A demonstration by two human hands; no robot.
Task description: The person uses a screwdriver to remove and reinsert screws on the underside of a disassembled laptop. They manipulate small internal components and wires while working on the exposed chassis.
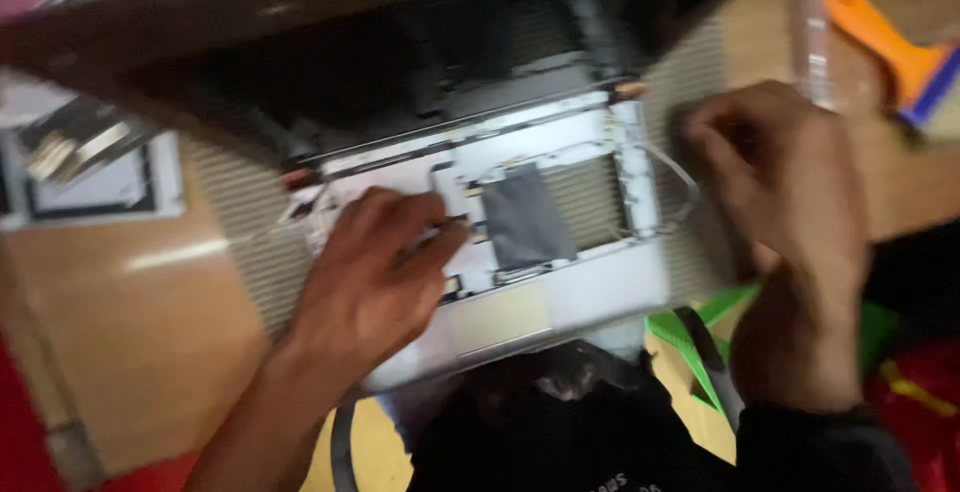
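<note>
— Nearest?
— Black cloth [560, 432], below the opened laptop chassis [520, 252] on the wooden table [130, 342].
— Hands?
— Left hand [375, 277] presses the chassis, fingers together; right hand [775, 177] curls at its edge, grip blurred.

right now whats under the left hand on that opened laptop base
The left hand rests flat on the pale opened laptop base, fingertips near a dark grey patch. Light panel shows around the hand; what lies beneath the palm is covered. Motion blur hides small parts.
</note>
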